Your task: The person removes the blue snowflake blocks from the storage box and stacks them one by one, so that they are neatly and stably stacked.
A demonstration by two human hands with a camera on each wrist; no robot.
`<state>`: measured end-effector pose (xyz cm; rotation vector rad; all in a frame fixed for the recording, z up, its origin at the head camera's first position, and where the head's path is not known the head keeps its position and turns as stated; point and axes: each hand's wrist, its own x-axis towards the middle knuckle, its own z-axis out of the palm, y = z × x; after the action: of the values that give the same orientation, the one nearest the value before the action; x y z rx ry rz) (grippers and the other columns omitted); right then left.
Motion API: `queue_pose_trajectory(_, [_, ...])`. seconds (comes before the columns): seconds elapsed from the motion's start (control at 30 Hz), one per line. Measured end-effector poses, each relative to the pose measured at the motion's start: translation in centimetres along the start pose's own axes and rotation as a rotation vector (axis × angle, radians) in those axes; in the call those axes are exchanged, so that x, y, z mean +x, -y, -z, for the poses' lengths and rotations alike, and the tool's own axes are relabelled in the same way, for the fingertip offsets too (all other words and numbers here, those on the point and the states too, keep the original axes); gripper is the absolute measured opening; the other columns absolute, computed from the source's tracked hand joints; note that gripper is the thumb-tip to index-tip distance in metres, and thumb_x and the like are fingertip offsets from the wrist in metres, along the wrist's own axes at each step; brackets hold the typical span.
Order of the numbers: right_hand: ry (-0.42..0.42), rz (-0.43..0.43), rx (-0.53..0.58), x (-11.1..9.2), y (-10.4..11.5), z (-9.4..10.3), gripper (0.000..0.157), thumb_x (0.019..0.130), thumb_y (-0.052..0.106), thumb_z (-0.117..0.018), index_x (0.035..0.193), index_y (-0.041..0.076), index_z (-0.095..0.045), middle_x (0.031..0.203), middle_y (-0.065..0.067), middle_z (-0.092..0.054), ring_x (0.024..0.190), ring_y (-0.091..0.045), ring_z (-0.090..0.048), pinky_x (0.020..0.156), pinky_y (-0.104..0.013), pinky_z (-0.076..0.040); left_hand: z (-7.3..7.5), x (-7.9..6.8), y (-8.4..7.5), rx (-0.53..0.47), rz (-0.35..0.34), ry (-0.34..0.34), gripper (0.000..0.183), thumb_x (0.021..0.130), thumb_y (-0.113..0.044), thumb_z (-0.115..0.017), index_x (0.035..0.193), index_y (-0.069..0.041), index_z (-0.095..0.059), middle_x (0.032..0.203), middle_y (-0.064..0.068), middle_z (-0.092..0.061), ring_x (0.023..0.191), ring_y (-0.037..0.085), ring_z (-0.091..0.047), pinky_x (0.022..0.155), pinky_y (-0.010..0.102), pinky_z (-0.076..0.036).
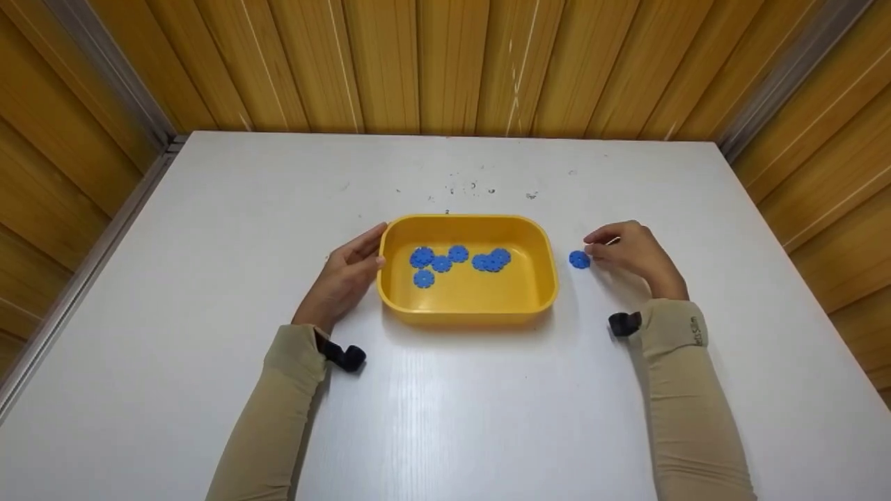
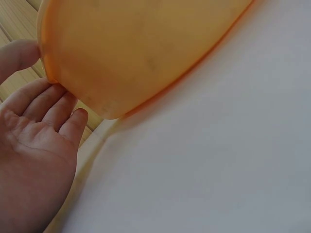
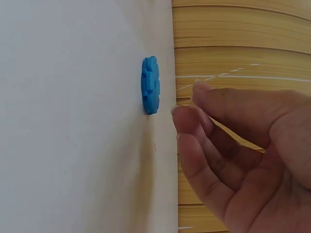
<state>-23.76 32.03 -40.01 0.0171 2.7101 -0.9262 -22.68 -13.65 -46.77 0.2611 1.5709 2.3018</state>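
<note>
In the head view, a yellow plastic basin (image 1: 459, 318) stands mid-table. Several blue notched discs (image 1: 424, 279) lie inside it, some overlapping. My left hand (image 1: 342, 277) is at the basin's left end, thumb tip at the rim and fingers stretched along the outer wall. The left wrist view shows its palm (image 2: 39, 145) beside the basin's wall (image 2: 136, 58). To the right of the basin, a single blue notched disc (image 1: 578, 259) lies on the table. My right hand (image 1: 630, 254) is close beside it, fingers bent. In the right wrist view, its fingertips (image 3: 187, 119) are apart from the disc (image 3: 151, 85).
The white table (image 1: 445, 403) runs back to a wall of wood-patterned panels (image 1: 445, 69). Small dark marks (image 1: 491, 191) spot its surface behind the basin. A black wrist camera (image 1: 346, 355) sits at the left cuff, another wrist camera (image 1: 624, 323) at the right.
</note>
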Motion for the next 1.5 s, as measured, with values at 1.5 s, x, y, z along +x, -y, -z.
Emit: queue_pose_trajectory(1.5, [0.183, 0.212, -0.160, 1.3, 13.0, -1.1, 0.031, 0.094, 0.006, -0.071, 0.125, -0.001, -0.070, 0.124, -0.019, -0.071, 0.115, -0.035, -0.067, 0.104, -0.050, -0.057, 0.1, -0.1, -0.1, 0.013, -0.005, -0.003, 0.067, 0.099, 0.006, -0.053, 0.161, -0.004, -0.028, 0.169, 0.010, -0.029, 0.157, 0.023, -0.028, 0.126, 0.032, -0.031])
